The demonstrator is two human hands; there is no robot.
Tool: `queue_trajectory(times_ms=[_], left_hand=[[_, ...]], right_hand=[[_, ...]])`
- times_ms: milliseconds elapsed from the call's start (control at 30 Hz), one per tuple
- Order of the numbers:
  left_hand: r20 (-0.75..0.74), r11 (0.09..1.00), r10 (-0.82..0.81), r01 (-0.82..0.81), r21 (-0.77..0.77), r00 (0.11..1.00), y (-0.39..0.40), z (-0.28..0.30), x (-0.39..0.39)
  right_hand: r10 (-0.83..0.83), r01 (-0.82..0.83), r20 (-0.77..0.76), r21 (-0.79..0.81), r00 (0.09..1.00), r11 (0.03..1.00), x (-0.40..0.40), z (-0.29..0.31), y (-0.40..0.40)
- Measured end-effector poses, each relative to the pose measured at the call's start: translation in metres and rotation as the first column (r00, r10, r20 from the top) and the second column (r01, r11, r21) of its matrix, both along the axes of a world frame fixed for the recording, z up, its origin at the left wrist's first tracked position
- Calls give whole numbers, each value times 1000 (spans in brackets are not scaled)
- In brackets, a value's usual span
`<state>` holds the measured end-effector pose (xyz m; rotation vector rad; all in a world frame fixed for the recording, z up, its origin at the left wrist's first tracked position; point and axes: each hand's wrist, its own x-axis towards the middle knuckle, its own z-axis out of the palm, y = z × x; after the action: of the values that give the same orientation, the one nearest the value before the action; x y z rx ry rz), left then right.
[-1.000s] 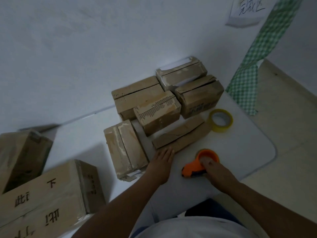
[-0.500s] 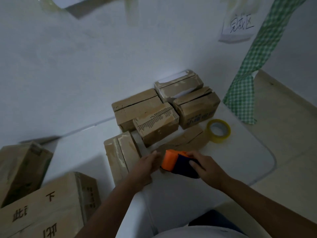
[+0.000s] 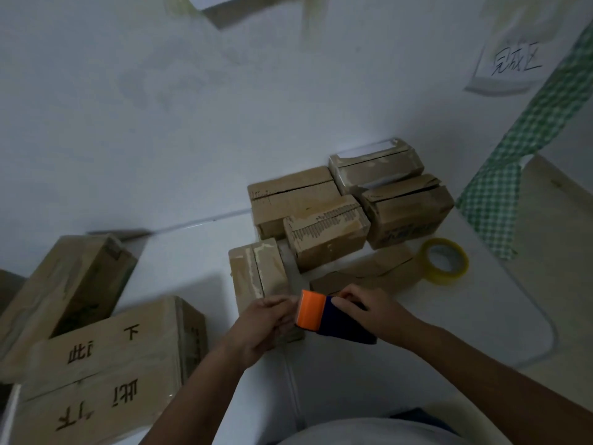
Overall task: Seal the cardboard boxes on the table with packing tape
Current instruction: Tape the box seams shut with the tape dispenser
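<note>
6 small cardboard boxes cluster on the white worktop [image 3: 481, 316], and none shows a fresh strip of clear tape that I can make out, so the sealing looks barely begun, if at all. The nearest box [image 3: 256, 268] lies lengthwise with its centre seam showing a dark gap and only whitish residue of old tape along it; it sits just beyond and partly under the left hand [image 3: 266, 319]. The tape dispenser [image 3: 324, 319], orange at its front and dark blue behind, is held above the worktop between both hands, at the near end of that box. The right hand [image 3: 369, 313] grips the blue body with its fingers [image 3: 348, 295] curled over the top. The left hand's fingers are bent toward the orange end and seem to pinch at it, perhaps at the tape's free end, though no tape is clearly visible there. Behind lie the flattened box [image 3: 369, 271], the middle box [image 3: 327, 232] and 3 more against the wall. A yellow tape roll [image 3: 444, 261] rests flat to the right, well apart from both hands. 2 larger cartons [image 3: 106, 364] sit at left.
</note>
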<state>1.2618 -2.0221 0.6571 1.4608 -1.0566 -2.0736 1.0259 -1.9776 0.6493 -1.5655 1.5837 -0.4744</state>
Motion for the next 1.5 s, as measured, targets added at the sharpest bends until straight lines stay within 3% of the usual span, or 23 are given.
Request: queue_trajectory(times_ms=[200, 333, 633, 800, 900, 1067, 1233, 1500], left_hand=[[70, 999, 33, -35, 26, 997, 8, 5, 4], [51, 999, -47, 47, 2, 998, 7, 7, 6], [145, 984, 152, -136, -116, 978, 17, 4, 9], [175, 878, 467, -429, -213, 867, 23, -10, 55], [247, 819, 571, -522, -239, 783, 38, -23, 80], [281, 794, 607, -569, -212, 743, 56, -48, 70], [289, 726, 688, -629, -279, 666, 55, -59, 67], [332, 715, 697, -647, -264, 635, 56, -72, 69]], right_hand=[[20, -17, -47, 44, 999, 999, 4, 0, -8], [51, -49, -114, 20, 992, 999, 3, 3, -11], [220, -238, -230, -55, 948, 970, 12, 19, -25], [309, -328, -362, 10, 880, 945, -12, 18, -33], [328, -333, -442, 69, 835, 940, -33, 10, -37], [292, -331, -499, 11, 816, 944, -32, -2, -40], [253, -341, -586, -43, 770, 939, -19, -1, -48], [268, -355, -662, 3, 700, 935, -7, -2, -52]])
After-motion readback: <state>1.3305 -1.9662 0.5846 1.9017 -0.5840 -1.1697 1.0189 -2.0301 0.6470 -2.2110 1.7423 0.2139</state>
